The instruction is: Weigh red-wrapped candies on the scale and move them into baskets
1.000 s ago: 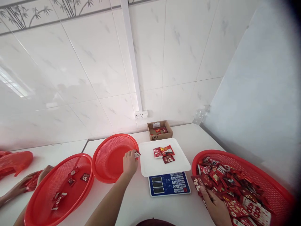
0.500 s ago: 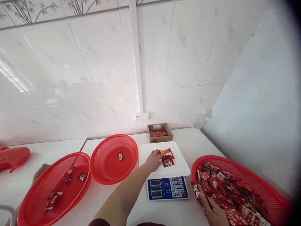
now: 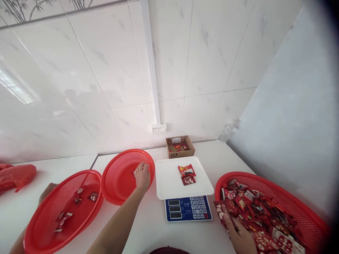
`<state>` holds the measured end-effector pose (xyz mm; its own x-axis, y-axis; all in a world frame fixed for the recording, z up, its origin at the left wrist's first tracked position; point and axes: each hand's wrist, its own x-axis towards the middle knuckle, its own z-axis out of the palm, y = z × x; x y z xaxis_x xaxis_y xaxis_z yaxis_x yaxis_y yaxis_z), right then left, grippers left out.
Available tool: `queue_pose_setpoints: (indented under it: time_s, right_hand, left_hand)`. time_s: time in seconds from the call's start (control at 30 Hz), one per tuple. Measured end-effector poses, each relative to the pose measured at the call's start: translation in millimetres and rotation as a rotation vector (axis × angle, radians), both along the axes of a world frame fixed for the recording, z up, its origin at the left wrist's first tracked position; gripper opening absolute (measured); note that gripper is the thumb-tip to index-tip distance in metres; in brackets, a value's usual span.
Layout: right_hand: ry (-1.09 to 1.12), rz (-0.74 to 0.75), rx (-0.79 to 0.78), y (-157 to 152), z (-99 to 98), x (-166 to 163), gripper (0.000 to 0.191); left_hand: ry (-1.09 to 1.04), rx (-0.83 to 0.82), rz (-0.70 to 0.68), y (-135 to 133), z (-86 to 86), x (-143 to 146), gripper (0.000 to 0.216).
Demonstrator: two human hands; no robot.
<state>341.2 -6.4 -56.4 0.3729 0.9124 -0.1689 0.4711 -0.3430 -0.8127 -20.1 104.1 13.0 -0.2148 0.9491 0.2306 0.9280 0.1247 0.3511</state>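
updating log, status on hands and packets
Left hand over middle basket, grip unclear. Right hand holding red packet. Scale between hands, two packets on pan.

Packing room, with scale [image 3: 185,192] and packet-filled basket [image 3: 308,222]

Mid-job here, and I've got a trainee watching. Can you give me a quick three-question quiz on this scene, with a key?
1. How many packets lie on the white tray of the scale?
2. True or false: the cardboard box stands behind the scale.
3. The left hand is at: A, the keypad; B, the middle red basket; C, the wall socket.
Key: 1, two. 2, true. 3, B.
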Motion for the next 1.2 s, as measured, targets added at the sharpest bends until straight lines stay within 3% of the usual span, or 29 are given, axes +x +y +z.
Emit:
queue_pose_setpoints:
  time_s: [0.1, 0.3, 0.4, 0.57, 0.77, 0.87, 1.03, 1.1, 1.2]
  right_hand:
    - [0.004, 0.002, -0.027, 0.6, -0.3, 1.3, 0.056]
    - [0.045, 0.003, 0.001, 0.8, -2.3, 0.9, 0.062]
    - [0.082, -0.003, 0.037, -0.4, 0.4, -2.0, 0.06]
    - [0.098, -0.01, 0.087, -2.8, 6.2, -5.9, 0.056]
    - [0.093, 0.024, 0.037, -2.8, 8.9, -3.8, 0.055]
    - [0.092, 0.024, 0.025, -1.9, 8.3, -2.3, 0.056]
    - [0.065, 0.022, 0.018, -1.2, 5.2, 0.5, 0.058]
    - [0.046, 0.027, 0.013, -0.9, 4.1, 1.3, 0.059]
    - [0.04, 0.018, 0.019, -0.5, 3.6, 0.7, 0.06]
  left_hand:
    - [0.046, -0.023, -0.072, -4.2, -3.7, 13.4, 0.036]
    - [-0.027, -0.227, -0.628, 15.7, -15.7, 102.8, 0.042]
    - [-0.034, -0.317, -0.737, 34.5, -19.4, 133.7, 0.042]
    - [-0.03, -0.368, -0.702, 59.6, -25.7, 141.2, 0.034]
    - [-0.062, -0.18, -0.527, 47.6, -13.7, 100.5, 0.042]
    - [-0.063, -0.068, -0.352, 28.4, -2.1, 58.5, 0.046]
    - [0.042, 0.071, 0.094, -3.9, 1.9, 3.1, 0.04]
    - [0.076, 0.037, 0.064, -10.3, -3.5, 5.8, 0.041]
    - [0.041, -0.084, -0.227, -10.6, -15.6, 39.3, 0.041]
